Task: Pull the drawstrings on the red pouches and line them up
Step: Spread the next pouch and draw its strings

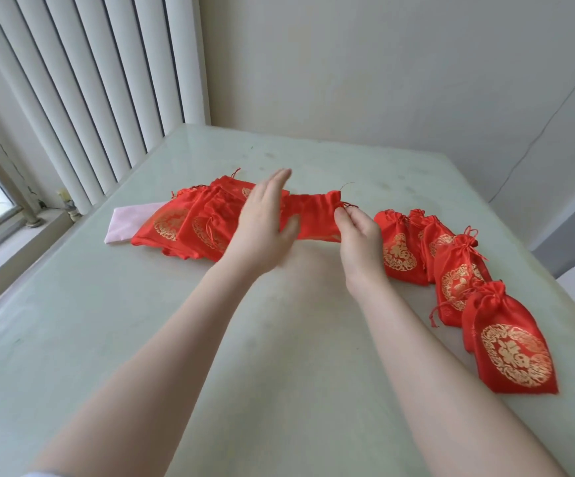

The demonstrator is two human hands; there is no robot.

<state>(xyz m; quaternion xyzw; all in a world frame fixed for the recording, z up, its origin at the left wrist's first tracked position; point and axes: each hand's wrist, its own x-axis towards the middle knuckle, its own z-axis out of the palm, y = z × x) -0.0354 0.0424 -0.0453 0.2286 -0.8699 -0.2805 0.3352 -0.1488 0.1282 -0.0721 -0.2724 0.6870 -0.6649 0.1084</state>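
On pale table (176,339), roughly half done I'd say. Heap of uncinched pouches (189,225) left of hands, over pink cloth (124,225). Right of hands, row of cinched pouches (458,280), necks pointing away. Held pouch (313,215) lies crosswise, neck rightward. Left hand (265,228) flat, fingers straight, against it. Right hand (358,235) pinches drawstring (344,205).
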